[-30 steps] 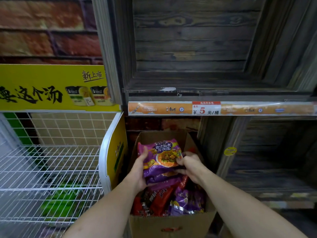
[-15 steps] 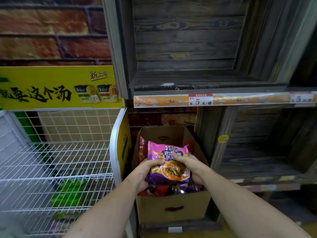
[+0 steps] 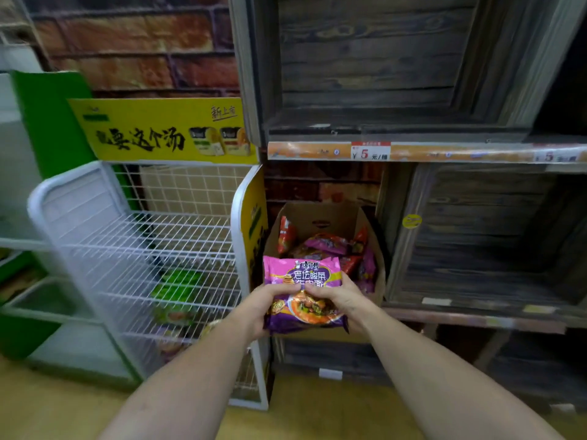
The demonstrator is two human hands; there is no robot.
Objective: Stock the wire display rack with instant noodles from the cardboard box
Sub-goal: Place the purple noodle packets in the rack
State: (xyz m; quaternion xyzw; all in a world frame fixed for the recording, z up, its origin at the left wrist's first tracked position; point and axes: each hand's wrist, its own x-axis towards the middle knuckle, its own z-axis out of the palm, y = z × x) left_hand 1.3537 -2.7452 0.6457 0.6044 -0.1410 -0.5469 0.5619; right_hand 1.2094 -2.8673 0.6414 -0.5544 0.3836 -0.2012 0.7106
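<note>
— Noodle packet (image 3: pixel 303 290): where is it?
— Purple, marked 老坛酸菜牛肉面, over the near edge of the cardboard box (image 3: pixel 320 217), right of the wire rack (image 3: pixel 158 249). The left hand (image 3: pixel 265 309) and right hand (image 3: pixel 344 300) each keep a grip on one side.
— Shelf tag (image 3: pixel 370 151)?
— ¥5 元/桶.

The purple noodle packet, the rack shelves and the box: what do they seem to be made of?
The purple noodle packet looks like glossy plastic film: it shines and creases. The rack shelves seem to be white-coated metal wire, a thin open grid. The box looks like plain brown cardboard, with a matte face.
</note>
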